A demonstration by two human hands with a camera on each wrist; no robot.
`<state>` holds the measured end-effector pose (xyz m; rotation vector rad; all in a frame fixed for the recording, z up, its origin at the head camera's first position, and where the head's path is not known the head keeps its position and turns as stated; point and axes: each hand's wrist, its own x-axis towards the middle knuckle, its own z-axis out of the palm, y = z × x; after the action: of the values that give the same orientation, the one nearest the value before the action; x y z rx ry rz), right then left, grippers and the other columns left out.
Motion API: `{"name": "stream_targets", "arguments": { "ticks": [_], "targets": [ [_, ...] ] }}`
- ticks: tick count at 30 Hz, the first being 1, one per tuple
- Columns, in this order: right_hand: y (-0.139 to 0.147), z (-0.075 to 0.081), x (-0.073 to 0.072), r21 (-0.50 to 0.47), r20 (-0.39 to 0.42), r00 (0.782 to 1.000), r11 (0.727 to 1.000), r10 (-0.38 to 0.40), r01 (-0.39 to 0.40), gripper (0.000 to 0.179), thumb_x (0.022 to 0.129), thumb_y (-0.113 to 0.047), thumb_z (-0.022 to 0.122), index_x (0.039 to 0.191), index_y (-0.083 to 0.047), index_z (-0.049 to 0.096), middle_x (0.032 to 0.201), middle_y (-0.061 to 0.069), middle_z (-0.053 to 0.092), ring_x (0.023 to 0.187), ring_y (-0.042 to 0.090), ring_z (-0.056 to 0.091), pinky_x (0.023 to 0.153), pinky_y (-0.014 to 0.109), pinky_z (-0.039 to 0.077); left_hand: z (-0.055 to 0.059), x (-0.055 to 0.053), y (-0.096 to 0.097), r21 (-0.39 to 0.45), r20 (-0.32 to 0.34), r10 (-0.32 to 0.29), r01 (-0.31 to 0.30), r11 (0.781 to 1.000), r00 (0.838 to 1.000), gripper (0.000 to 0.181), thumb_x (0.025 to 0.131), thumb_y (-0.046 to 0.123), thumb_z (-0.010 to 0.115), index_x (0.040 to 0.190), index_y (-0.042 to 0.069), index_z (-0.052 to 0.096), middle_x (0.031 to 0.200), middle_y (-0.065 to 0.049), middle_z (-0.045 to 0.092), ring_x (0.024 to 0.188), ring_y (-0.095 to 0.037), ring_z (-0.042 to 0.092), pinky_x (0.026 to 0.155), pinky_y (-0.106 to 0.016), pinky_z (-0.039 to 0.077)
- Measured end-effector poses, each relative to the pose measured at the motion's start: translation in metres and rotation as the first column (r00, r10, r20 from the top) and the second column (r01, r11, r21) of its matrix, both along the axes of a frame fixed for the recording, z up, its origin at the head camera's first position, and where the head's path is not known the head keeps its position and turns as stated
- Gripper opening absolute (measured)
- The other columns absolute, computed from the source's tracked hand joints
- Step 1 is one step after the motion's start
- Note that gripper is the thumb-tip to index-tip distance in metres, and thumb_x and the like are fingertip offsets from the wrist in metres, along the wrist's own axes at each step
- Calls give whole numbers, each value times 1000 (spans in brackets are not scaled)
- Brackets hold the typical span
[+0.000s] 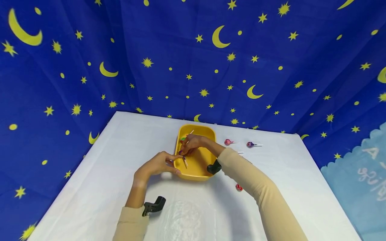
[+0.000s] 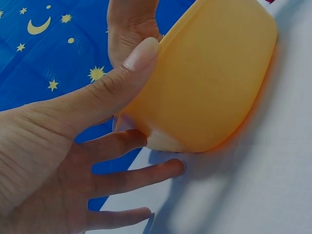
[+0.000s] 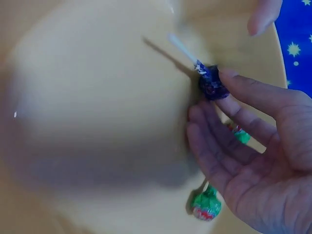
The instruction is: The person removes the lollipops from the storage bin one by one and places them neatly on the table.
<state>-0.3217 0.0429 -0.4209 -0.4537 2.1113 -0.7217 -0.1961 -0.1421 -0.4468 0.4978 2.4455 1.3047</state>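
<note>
Visibly, the right hand (image 1: 192, 143) pinches a purple lollipop (image 3: 213, 87); the left hand (image 1: 156, 163), splayed, touches a tub (image 1: 194, 177).

Blue starry cloth (image 1: 187, 43), white table (image 1: 99, 187)

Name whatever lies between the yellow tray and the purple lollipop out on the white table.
A pink lollipop lies between the yellow tray and that purple lollipop, on the white table; the head view shows it.
</note>
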Motion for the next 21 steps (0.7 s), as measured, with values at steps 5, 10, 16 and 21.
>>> {"name": "stream_targets", "arguments": {
  "ticks": [5,10,16,21],
  "targets": [
    [-5,1,2,11,-57,998,1000,5,-5,24,84,-10,75,105,1,73,88,9,75,82,22,71,84,37,56,1,-1,-1,6,6,5,-5,1000,1000,64,76,30,84,133,12,61,119,-13,68,90,-15,64,79,-33,49],
    [-9,-2,4,15,-112,994,1000,2,0,20,82,-6,75,99,5,74,89,12,76,74,17,71,77,32,57,2,0,-1,17,-1,7,-7,1000,1000,64,76,28,84,133,11,61,126,-14,65,92,-15,64,81,-33,49],
    [-6,-5,7,23,-142,990,1000,3,0,18,81,-7,77,96,4,76,88,11,76,70,13,69,76,31,57,3,2,0,22,1,2,-2,1000,1000,65,76,29,84,133,10,60,127,-14,65,96,-18,65,85,-35,50],
    [-5,-5,7,0,-103,994,1000,-24,24,20,80,-6,77,97,4,75,86,8,76,70,12,68,79,34,57,3,4,0,13,4,22,-22,1000,1000,65,75,30,84,133,12,61,125,-12,66,96,-17,63,86,-36,50]
  ]
}}
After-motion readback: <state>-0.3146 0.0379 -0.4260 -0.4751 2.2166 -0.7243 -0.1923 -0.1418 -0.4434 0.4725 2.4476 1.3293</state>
